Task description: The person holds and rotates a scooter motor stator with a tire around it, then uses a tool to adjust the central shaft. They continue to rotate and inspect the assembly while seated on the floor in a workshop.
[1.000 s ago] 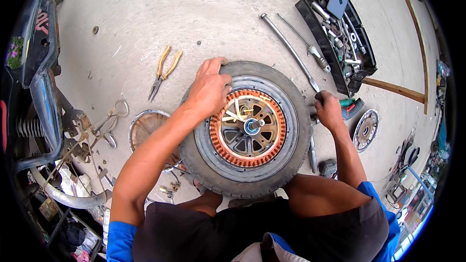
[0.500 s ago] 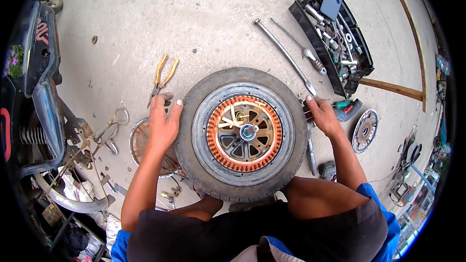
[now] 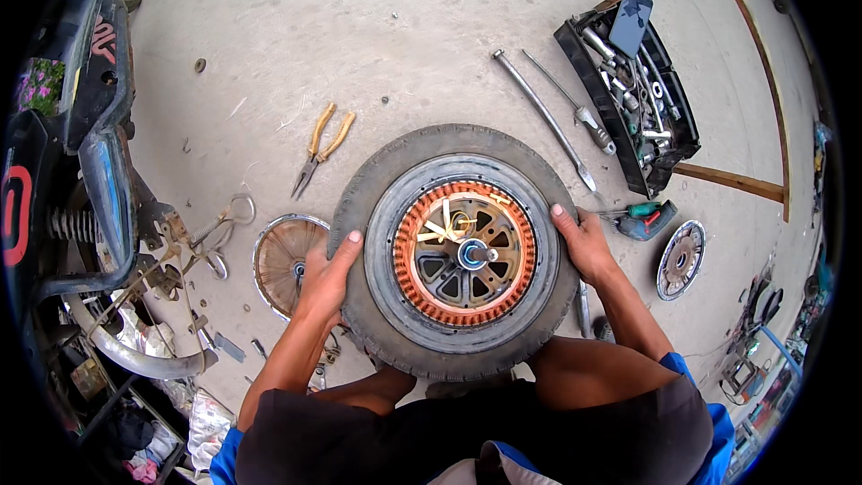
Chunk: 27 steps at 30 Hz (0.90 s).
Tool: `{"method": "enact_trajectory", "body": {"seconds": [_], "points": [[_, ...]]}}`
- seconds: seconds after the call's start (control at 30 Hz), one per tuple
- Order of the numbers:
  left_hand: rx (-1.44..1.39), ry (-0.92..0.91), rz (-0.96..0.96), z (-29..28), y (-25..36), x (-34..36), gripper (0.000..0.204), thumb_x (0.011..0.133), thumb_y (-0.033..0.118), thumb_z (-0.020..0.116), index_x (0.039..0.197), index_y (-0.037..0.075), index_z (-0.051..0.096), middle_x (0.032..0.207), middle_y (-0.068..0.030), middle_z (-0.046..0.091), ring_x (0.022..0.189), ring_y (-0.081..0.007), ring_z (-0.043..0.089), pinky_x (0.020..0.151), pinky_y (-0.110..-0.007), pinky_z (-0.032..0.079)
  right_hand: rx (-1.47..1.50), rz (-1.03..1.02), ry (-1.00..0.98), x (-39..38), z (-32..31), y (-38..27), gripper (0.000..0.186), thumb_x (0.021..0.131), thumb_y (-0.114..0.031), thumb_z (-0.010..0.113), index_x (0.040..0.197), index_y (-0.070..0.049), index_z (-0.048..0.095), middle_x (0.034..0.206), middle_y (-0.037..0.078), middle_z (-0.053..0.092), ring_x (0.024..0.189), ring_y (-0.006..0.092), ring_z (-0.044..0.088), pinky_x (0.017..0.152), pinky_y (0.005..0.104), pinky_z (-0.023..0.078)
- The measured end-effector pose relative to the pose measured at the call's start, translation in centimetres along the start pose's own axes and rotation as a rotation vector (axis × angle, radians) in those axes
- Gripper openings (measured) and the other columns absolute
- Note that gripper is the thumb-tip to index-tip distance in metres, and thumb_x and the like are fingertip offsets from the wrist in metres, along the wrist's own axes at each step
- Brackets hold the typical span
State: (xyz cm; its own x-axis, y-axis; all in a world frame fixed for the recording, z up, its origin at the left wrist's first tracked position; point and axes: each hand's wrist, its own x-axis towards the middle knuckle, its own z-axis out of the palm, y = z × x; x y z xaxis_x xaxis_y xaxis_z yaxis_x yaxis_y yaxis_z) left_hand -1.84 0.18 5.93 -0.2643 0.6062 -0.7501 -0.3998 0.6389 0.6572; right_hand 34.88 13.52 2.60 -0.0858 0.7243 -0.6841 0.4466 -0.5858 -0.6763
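Between my knees I hold a hub motor wheel (image 3: 382, 171) with a black tyre and a grey rim. Inside its rim shows a ring of copper windings (image 3: 422, 301) around a spoked metal stator and a central axle (image 3: 485, 254). My left hand (image 3: 327, 280) grips the tyre's left side, thumb on the sidewall and fingers hidden behind. On the right side my right hand (image 3: 588, 245) does the same, its thumb near the tread's edge. Beyond the left hand lie pliers (image 3: 321, 148) with yellow handles, spread apart. A round motor cover (image 3: 280, 256) lies partly behind my left hand.
A black toolbox (image 3: 620, 148) full of sockets and wrenches, with a phone (image 3: 631, 22) on it, stands at the far right. Near it lie a pry bar (image 3: 543, 112), a screwdriver (image 3: 593, 126), a green-handled tool (image 3: 643, 209) and another cover (image 3: 681, 260). A scooter frame (image 3: 103, 171) stands left.
Both hands have closed onto the tyre's sides, the thumbs now resting on the sidewall. The wheel's face is tilted slightly differently, and the whole view has shifted a little.
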Motion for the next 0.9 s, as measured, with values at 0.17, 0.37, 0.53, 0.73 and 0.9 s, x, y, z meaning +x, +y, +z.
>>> {"method": "enact_trajectory", "body": {"seconds": [0.17,0.37,0.53,0.73,0.9], "points": [[-0.028,-0.02,0.246,-0.2,4.0,-1.3,0.063,0.096,0.039,0.074,0.133,-0.008,0.055,0.121,-0.0156,0.067,0.106,-0.0197,0.065,0.095,-0.035,0.052,0.063,-0.249,0.003,-0.2,0.0,-4.8,0.076,0.097,-0.052,0.069,0.128,0.016,0.057,0.112,0.023,0.071,0.099,0.0222,0.068,0.086,0.0343,0.055],[0.0,0.033,0.557,-1.3,8.8,-1.5,0.065,0.092,0.04,0.077,0.131,-0.008,0.056,0.119,-0.0152,0.068,0.106,-0.0198,0.065,0.095,-0.034,0.051,0.092,-0.563,-0.001,2.4,1.6,-10.0,0.066,0.099,-0.049,0.067,0.128,0.011,0.059,0.116,0.015,0.07,0.104,0.0185,0.063,0.095,0.0342,0.05],[0.062,0.108,0.742,-3.0,11.5,-2.2,0.067,0.091,0.04,0.076,0.132,-0.009,0.055,0.119,-0.0156,0.068,0.106,-0.0206,0.065,0.096,-0.035,0.051,0.076,-0.68,-0.052,4.7,4.0,-13.4,0.068,0.1,-0.051,0.064,0.13,0.009,0.057,0.117,0.015,0.069,0.106,0.0184,0.062,0.095,0.0338,0.05],[0.131,0.254,0.822,-5.2,13.9,-3.3,0.063,0.091,0.037,0.076,0.131,-0.009,0.057,0.117,-0.0148,0.069,0.105,-0.02,0.065,0.096,-0.035,0.051,0.109,-0.72,-0.227,8.3,7.9,-16.8,0.073,0.1,-0.054,0.063,0.135,0.009,0.054,0.121,0.017,0.067,0.111,0.0193,0.06,0.1,0.0342,0.047],[0.141,0.328,0.909,-6.4,14.8,-3.3,0.063,0.092,0.035,0.076,0.132,-0.009,0.056,0.119,-0.014,0.068,0.106,-0.0192,0.064,0.096,-0.034,0.051,0.128,-0.732,-0.345,11.2,11.3,-18.8,0.076,0.1,-0.055,0.062,0.137,0.01,0.053,0.125,0.018,0.066,0.116,0.0204,0.06,0.103,0.0344,0.046]]}}
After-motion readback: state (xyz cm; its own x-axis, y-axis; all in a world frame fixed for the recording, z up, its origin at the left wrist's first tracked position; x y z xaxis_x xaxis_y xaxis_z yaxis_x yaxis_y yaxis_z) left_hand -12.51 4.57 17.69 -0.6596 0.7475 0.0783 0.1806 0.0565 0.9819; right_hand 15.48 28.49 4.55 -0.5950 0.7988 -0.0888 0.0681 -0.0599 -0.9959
